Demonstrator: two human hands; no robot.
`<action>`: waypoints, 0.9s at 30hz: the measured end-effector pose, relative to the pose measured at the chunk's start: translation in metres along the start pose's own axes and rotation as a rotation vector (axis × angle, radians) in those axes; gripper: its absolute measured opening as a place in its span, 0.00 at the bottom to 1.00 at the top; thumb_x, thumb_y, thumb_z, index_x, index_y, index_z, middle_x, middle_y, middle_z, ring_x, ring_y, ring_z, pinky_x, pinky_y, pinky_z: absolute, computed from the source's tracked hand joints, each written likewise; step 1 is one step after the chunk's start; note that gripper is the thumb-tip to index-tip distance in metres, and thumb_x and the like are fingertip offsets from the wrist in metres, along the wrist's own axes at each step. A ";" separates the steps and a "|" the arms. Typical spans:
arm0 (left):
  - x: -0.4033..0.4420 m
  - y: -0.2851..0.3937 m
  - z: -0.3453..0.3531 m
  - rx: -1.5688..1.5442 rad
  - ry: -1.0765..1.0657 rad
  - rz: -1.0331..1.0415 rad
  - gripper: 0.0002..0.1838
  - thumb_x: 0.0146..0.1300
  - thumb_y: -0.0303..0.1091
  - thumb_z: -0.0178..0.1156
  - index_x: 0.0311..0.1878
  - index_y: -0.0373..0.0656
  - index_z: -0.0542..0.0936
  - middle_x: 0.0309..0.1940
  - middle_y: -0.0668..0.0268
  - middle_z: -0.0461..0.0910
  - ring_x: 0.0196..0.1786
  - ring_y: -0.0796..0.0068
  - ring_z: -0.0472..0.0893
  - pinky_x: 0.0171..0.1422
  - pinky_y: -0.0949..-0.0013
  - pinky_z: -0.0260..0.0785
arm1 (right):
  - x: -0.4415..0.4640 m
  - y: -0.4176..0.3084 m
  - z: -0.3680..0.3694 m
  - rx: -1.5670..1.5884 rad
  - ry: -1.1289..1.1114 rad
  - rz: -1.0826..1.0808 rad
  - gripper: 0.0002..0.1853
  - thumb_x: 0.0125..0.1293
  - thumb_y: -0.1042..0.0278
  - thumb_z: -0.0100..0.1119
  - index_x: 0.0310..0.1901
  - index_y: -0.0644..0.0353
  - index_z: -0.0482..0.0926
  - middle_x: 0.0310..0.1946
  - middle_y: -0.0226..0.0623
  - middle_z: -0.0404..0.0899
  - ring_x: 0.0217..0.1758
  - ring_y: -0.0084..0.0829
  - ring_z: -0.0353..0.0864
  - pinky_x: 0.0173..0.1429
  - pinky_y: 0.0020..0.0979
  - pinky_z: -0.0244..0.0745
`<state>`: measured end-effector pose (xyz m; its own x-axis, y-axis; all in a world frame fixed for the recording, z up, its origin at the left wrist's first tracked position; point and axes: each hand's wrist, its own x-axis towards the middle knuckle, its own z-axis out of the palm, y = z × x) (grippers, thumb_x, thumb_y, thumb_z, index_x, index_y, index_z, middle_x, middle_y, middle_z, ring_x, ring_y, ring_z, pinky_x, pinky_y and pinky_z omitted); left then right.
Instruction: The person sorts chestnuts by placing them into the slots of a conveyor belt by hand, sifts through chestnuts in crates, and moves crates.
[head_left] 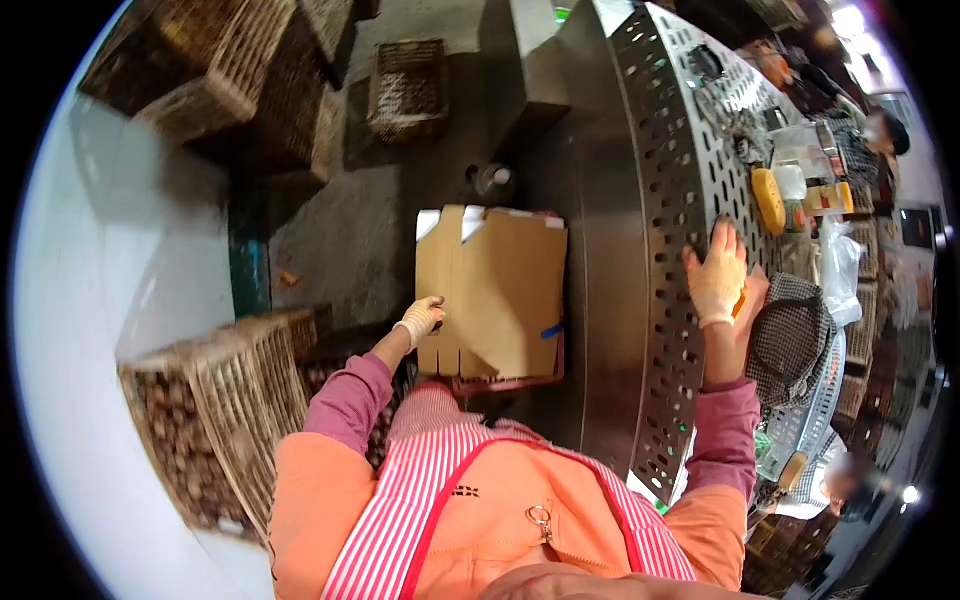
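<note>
My left hand (422, 318), in a pale glove with dark fingertips, is closed at the left edge of a flattened cardboard box (510, 290). Its fingers curl over the board, and their undersides are hidden. The brown board has white corners at its far side and a small blue mark on its right. It lies low in front of me on something reddish, mostly covered. My right hand (718, 275), also gloved, rests open with fingers stretched on the perforated metal table (672, 230) to my right.
Wicker crates (235, 400) with round brown contents stand at my left, and more are stacked at the far left. Another crate (408, 90) sits on the floor ahead. A yellow bottle (768, 200), jars and a checked bag (792, 340) lie on the table. Other people are beyond it.
</note>
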<state>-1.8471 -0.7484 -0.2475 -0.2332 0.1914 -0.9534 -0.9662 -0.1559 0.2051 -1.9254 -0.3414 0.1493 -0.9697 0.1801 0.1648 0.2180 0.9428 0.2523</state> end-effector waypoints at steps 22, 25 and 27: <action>-0.164 -0.577 -0.079 -0.688 0.453 0.273 0.19 0.69 0.33 0.49 0.58 0.35 0.75 0.38 0.59 0.82 0.41 0.66 0.81 0.48 0.67 0.72 | -0.025 -0.063 0.017 -0.043 0.465 -0.411 0.37 0.57 0.51 0.65 0.65 0.61 0.66 0.60 0.48 0.72 0.62 0.53 0.71 0.67 0.45 0.66; -0.148 -0.644 -0.106 -0.936 0.545 0.310 0.16 0.64 0.29 0.59 0.55 0.36 0.77 0.42 0.62 0.81 0.41 0.67 0.79 0.43 0.67 0.72 | -0.100 -0.163 0.040 0.220 0.239 -0.734 0.26 0.51 0.60 0.69 0.51 0.62 0.75 0.52 0.55 0.76 0.58 0.54 0.74 0.63 0.47 0.70; -0.145 -0.663 -0.113 -0.713 0.717 0.202 0.20 0.63 0.28 0.60 0.58 0.36 0.76 0.44 0.61 0.82 0.44 0.64 0.80 0.46 0.64 0.72 | -0.141 -0.208 0.084 0.364 0.042 -0.896 0.26 0.51 0.59 0.70 0.51 0.61 0.77 0.51 0.52 0.78 0.56 0.53 0.76 0.60 0.46 0.73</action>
<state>-1.1600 -0.7823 -0.2698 -0.0381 -0.4885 -0.8717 -0.5723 -0.7045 0.4198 -1.8435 -0.5390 -0.0065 -0.7534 -0.6514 0.0901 -0.6546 0.7559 -0.0085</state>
